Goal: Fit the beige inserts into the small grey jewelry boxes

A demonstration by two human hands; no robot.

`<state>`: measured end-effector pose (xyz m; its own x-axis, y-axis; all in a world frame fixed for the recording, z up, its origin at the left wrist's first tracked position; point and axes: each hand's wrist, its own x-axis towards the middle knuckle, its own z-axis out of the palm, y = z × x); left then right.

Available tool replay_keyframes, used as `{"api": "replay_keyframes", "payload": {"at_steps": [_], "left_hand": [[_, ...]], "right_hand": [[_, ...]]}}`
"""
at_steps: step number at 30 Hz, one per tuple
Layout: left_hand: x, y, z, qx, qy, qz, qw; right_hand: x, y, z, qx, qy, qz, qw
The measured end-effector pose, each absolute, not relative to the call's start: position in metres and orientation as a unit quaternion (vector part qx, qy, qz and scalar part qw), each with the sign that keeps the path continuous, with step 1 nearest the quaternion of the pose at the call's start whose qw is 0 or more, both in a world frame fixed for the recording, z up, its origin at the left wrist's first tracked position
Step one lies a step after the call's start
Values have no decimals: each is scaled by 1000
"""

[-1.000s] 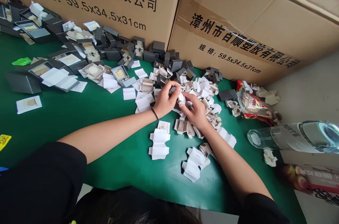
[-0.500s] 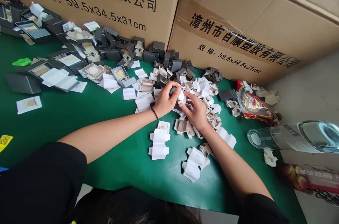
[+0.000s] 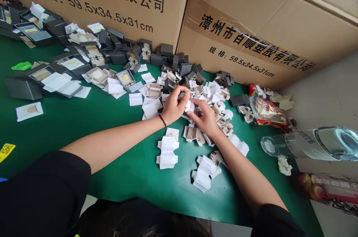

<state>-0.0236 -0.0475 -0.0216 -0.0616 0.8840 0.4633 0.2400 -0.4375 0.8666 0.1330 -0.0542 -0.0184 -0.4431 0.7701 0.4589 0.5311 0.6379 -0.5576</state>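
My left hand point(image 3: 173, 108) is wrapped round a small dark box point(image 3: 181, 96), mostly hidden by the fingers. Between the two hands shows a white folded piece point(image 3: 190, 106), at the box's near side. My right hand point(image 3: 207, 118) has thumb and forefinger pinched on this white piece. Around and beneath the hands lies a heap of small white and grey folded card inserts point(image 3: 215, 91). Nearer to me, an unfolded white card point(image 3: 168, 149) and another white card point(image 3: 205, 171) lie flat on the green table point(image 3: 125, 170).
Several dark boxes point(image 3: 117, 57) are piled along the back against large cardboard cartons point(image 3: 165, 24). At the right are a red snack bag point(image 3: 265, 108), a clear bottle lying sideways in view point(image 3: 302, 143) and a crumpled tissue point(image 3: 284, 166). A green wrapper point(image 3: 21, 66) lies at the left.
The right fingers have shifted slightly left, closer to the left hand, and the white piece shows less between them. The rest stays as it was.
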Motion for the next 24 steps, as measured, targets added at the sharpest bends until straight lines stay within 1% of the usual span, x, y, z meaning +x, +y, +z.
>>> {"api": "replay_keyframes", "payload": {"at_steps": [7, 16, 24], "left_hand": [[-24, -45, -22, 635, 452, 563, 276], [-24, -45, -22, 636, 442, 565, 286], [-23, -44, -24, 623, 451, 569, 292]], "right_hand": [[134, -54, -20, -404, -831, 172, 342], [133, -54, -18, -360, -851, 181, 336], [131, -54, -19, -395, -838, 161, 340]]}}
